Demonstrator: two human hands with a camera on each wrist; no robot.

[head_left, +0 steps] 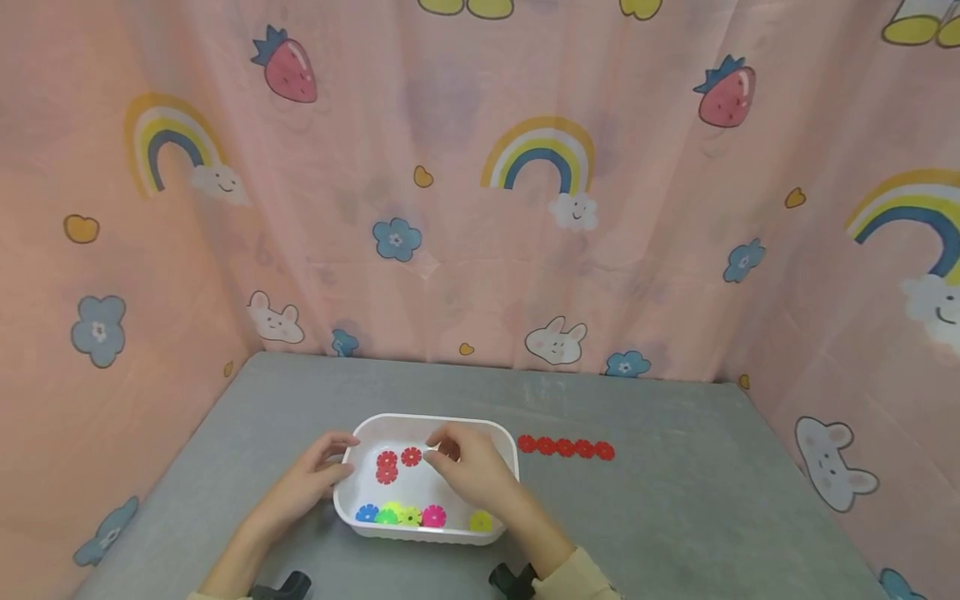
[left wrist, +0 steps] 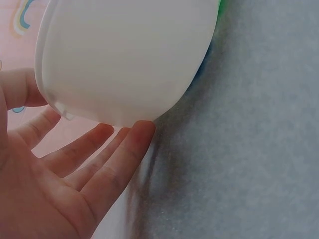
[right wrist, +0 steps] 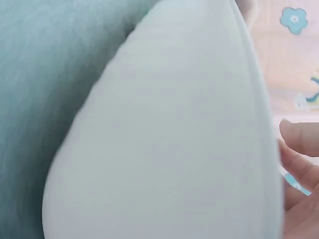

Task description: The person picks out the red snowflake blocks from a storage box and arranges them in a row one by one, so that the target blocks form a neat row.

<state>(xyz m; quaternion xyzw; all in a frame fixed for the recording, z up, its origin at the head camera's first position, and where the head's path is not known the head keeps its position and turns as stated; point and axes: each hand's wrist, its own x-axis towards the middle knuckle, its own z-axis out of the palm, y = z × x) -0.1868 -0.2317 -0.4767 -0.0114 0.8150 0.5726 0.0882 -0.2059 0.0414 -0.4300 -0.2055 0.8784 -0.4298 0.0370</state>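
Observation:
A white tray sits on the grey table in the head view. My left hand holds its left end, one digit over the rim and other fingertips against the outer wall in the left wrist view. My right hand is over the tray's right half, fingers bent, thumb and index finger close to a single red flower-shaped disc. Nothing shows between those fingertips in the right wrist view, where the tray wall fills the middle. Beside that disc lie two more red discs, one below the other.
Along the tray's near side lie a blue disc, green and yellow ones, and a pink disc. A yellow disc lies in the near right corner. Right of the tray, a row of several red discs lies on the table.

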